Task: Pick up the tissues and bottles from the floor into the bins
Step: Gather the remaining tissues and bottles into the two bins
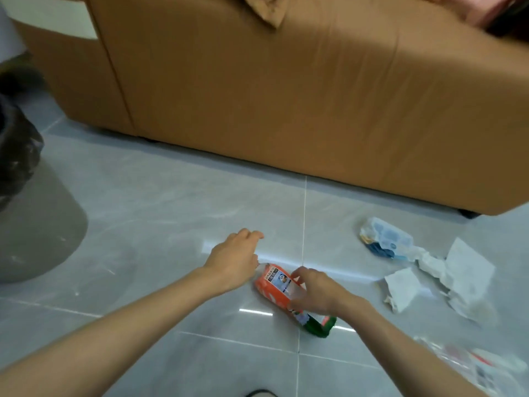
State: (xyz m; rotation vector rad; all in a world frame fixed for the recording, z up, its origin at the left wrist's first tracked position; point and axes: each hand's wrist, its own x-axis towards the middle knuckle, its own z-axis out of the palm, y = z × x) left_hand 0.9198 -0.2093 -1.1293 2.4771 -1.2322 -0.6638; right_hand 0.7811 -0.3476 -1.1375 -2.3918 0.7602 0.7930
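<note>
The right hand (317, 293) curls its fingers round the bottle (270, 290) at its labelled middle, the left hand (234, 259) loose and empty beside it; the bottle looks like light, thin, slick plastic.

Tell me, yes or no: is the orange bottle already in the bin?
No: the orange bottle lies on the floor with the right hand gripping it, apart from the bin at the left.
</note>
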